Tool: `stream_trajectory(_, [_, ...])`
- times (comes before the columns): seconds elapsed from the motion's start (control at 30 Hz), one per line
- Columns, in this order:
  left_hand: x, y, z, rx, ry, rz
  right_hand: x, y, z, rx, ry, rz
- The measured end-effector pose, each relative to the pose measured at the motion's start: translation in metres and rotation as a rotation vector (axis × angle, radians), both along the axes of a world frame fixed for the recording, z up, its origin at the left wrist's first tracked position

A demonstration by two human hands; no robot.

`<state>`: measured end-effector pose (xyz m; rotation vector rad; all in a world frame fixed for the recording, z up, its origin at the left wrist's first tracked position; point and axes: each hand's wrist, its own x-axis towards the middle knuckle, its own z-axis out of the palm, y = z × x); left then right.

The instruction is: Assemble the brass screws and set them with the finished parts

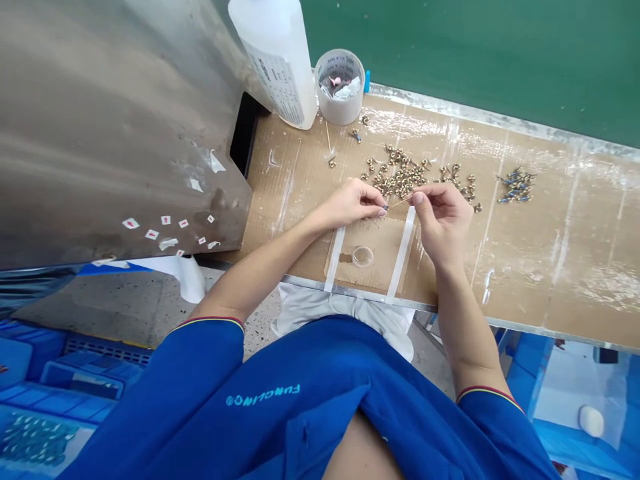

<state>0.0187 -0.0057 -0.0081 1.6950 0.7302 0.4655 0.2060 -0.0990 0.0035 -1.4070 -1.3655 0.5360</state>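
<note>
My left hand [353,201] is closed, pinching a tiny dark-bluish part [385,208] that looks like one of the small screws. Between the thumb and fingers of my right hand [445,215] is a thin wooden stick [399,203]; its tip reaches the part at my left fingertips. Just beyond both hands lies a loose pile of small brass-coloured screws [403,173]. A small clear round dish [363,257] sits nearer to me, on a cardboard piece [345,270] taped down with white strips.
Further right is a separate group of blue-tipped screws [517,185]. A white plastic bottle [280,67] and a tape roll [340,110] holding scraps stand at the back left. A metal panel [125,133] borders the left side. Blue bins [75,373] are below.
</note>
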Motion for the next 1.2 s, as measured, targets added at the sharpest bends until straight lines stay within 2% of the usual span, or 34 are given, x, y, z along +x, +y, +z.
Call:
stream_trajectory(0.3, [0.0010, -0.0002, -0.0014, 0.008, -0.026, -0.011, -0.0029, 0.0015, -0.0057, 0.010, -0.008, 0.001])
stream_trajectory(0.77, [0.0002, -0.0004, -0.0024, 0.014, -0.041, -0.016, -0.0054, 0.0011, -0.0038, -0.015, -0.015, 0.018])
stream_trajectory(1.2, [-0.0005, 0.0002, -0.0026, -0.075, -0.100, -0.015, -0.0081, -0.0003, 0.0009, 0.011, -0.088, 0.024])
